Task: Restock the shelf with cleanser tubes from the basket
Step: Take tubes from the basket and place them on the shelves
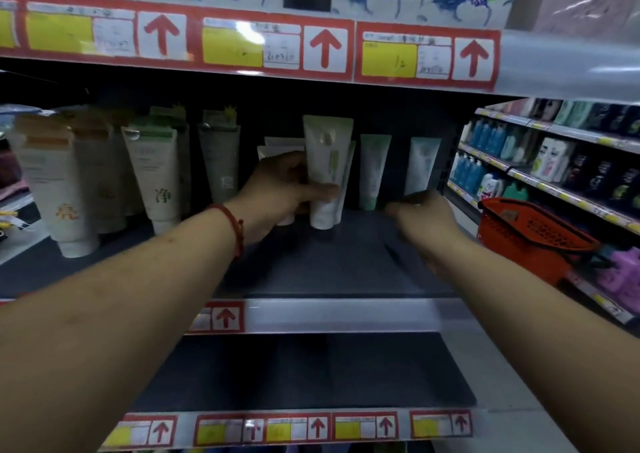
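Observation:
My left hand [277, 189] grips a white cleanser tube with a green stripe [327, 161], standing cap-down on the dark middle shelf [311, 265]. More white tubes stand just behind it. Two pale green tubes [373, 168] [423, 165] stand to its right near the shelf's back. My right hand [422, 220] hovers low over the shelf in front of those two tubes, blurred, fingers bent, with a dark shape at its fingertips that I cannot make out. The orange basket [530, 234] hangs at the right, beyond my right forearm.
Taller white and grey tubes [156, 172] fill the shelf's left half. Red price-label strips with arrows [322, 50] run along the shelf edges above and below. A lower dark shelf [311, 369] lies beneath. A side aisle with bottles and boxes [554, 165] stands right.

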